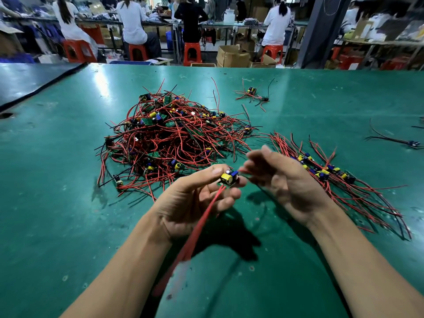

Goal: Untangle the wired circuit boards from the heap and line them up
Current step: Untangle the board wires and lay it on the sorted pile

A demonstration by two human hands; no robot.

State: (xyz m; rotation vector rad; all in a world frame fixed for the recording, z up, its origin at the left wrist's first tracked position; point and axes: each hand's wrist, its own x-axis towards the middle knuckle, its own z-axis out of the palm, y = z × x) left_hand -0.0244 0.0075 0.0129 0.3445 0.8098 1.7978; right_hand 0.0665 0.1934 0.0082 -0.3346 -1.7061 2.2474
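A tangled heap (169, 136) of small circuit boards with red and black wires lies on the green table (57, 203). My left hand (197, 198) pinches one small board (229, 177), yellow and blue parts on top, above the table; its red wires (197, 228) hang down toward me, blurred. My right hand (282, 180) is just right of the board, fingers spread and blurred, with a short red wire end near its fingertips; whether it grips that wire is unclear. A row of sorted boards (325, 173) lies to the right, their wires running parallel.
Two or three loose boards (252, 94) lie beyond the heap, and another loose board (413, 143) sits at the far right edge. A dark mat (27, 81) covers the far left corner. People sit on red stools at benches behind the table.
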